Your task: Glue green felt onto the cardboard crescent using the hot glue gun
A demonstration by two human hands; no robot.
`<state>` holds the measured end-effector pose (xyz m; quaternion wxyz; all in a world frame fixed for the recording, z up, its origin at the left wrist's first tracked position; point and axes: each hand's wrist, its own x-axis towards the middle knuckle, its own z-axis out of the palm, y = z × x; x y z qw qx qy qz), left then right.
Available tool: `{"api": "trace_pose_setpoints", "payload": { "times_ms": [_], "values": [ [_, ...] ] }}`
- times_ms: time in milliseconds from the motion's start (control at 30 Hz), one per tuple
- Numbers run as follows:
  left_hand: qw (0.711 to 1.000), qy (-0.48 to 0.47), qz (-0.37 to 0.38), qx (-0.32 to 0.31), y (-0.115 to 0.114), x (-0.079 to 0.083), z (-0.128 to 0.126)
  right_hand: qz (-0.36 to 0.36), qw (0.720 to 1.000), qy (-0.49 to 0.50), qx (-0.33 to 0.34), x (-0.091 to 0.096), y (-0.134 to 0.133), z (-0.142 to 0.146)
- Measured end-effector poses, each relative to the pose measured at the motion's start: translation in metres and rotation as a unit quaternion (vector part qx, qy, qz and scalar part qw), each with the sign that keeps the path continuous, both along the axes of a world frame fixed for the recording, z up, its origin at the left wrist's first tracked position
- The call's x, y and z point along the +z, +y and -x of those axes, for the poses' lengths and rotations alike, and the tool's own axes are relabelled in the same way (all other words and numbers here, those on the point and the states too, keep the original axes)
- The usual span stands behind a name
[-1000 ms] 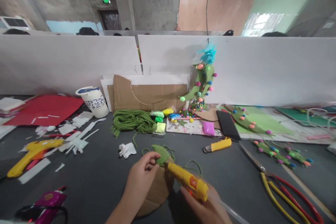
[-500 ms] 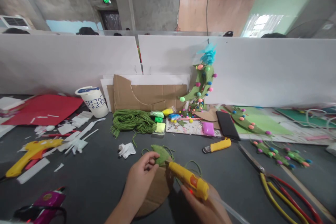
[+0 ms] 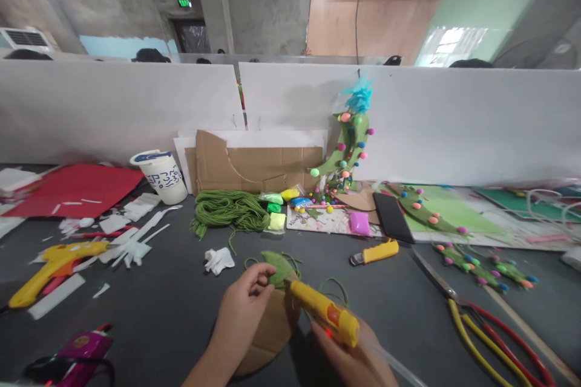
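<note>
A round piece of cardboard [image 3: 272, 332] lies on the dark table in front of me, its upper part covered with green yarn [image 3: 278, 267]. My left hand [image 3: 247, 296] pinches at the green-covered edge, thumb and fingers closed on the yarn. In my right hand [image 3: 349, 351] is a yellow hot glue gun [image 3: 324, 309], its nozzle at the border between green yarn and bare cardboard. A clear glue stick trails out of its back, and a small red light glows on it. A loose yarn strand [image 3: 336, 287] curls behind the gun.
A green yarn bundle [image 3: 231, 211] lies farther back beside small clay packets [image 3: 276, 222]. Rightward are a yellow utility knife [image 3: 376, 252], a black phone [image 3: 393, 217] and large scissors [image 3: 454, 296]. Another yellow glue gun [image 3: 49, 266] and a purple tool [image 3: 84, 351] lie left, near a white cup [image 3: 163, 178].
Almost nothing differs. The glue gun's body has shifted very slightly left, its tip staying by the yarn edge; the left hand keeps its place.
</note>
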<state>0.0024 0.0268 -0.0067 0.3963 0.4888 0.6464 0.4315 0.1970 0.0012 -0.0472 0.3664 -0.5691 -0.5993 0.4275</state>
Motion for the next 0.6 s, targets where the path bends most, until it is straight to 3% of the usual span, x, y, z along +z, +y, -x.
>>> {"api": "trace_pose_setpoints", "payload": {
  "times_ms": [200,600],
  "values": [
    [1.0,-0.007,-0.002,0.002,0.0006,0.0002,0.0002,-0.02,0.998,-0.052,0.02,0.0031,0.0003,-0.0012],
    [1.0,-0.007,-0.007,0.001,-0.0009,-0.0039,0.0014,-0.017,1.0,0.003,0.015,-0.0021,0.0027,-0.0047]
  ]
}}
